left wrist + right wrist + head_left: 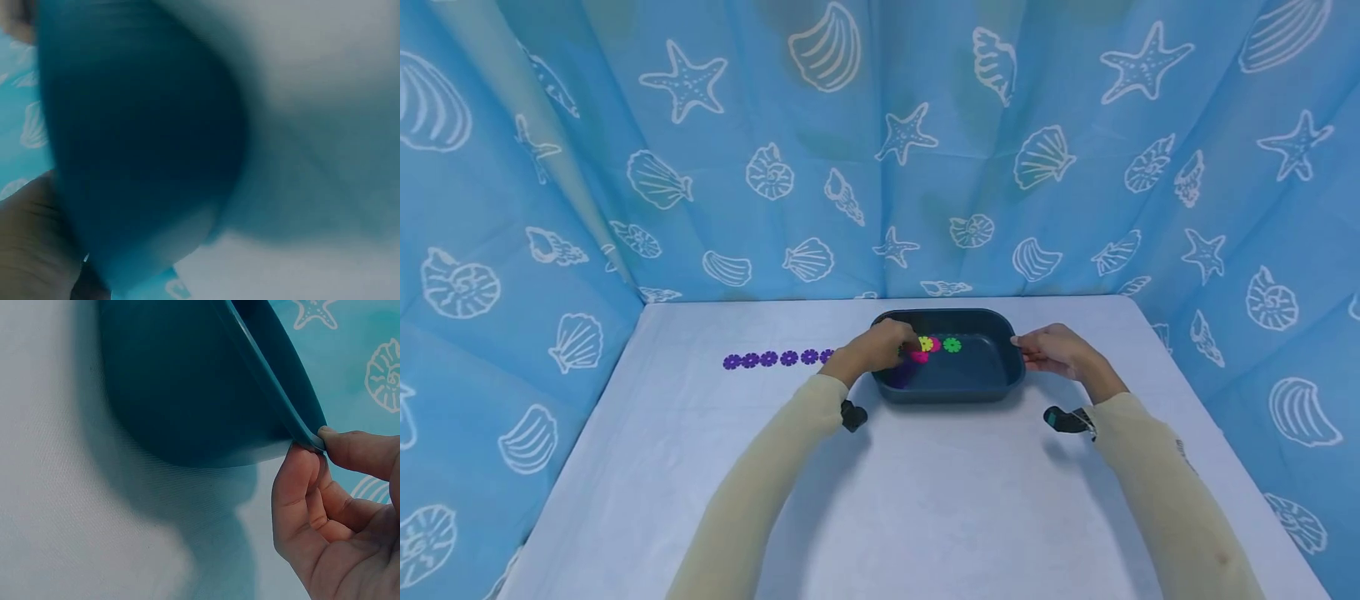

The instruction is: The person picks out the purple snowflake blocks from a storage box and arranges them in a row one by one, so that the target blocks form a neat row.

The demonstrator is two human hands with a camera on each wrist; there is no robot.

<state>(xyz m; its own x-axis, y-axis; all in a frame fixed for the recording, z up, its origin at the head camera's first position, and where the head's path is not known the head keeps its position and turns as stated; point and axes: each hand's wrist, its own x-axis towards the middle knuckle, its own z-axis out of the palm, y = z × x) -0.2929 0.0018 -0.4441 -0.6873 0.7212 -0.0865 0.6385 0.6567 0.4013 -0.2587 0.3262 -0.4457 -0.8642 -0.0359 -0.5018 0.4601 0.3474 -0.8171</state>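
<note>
A dark blue-grey rectangular tray (958,396) stands on the white-covered table. My right hand (1060,350) pinches its right rim between thumb and curled fingers; the right wrist view shows this grip closely. My left hand (878,346) reaches over the tray's left edge into it, fingers pointing down. Its fingertips are hidden, so whether they hold a piece does not show. Beside them inside the tray lie small flower-shaped pieces: a yellow flower (927,342), a green flower (952,344) and pink flowers (920,357). In the left wrist view the tray's wall (144,125) blocks the fingers.
Left of the tray, several purple flower pieces (769,358) form a row on the white tablecloth (925,500), running up to my left forearm. A blue curtain (880,208) with shell and starfish prints surrounds the table's back and sides.
</note>
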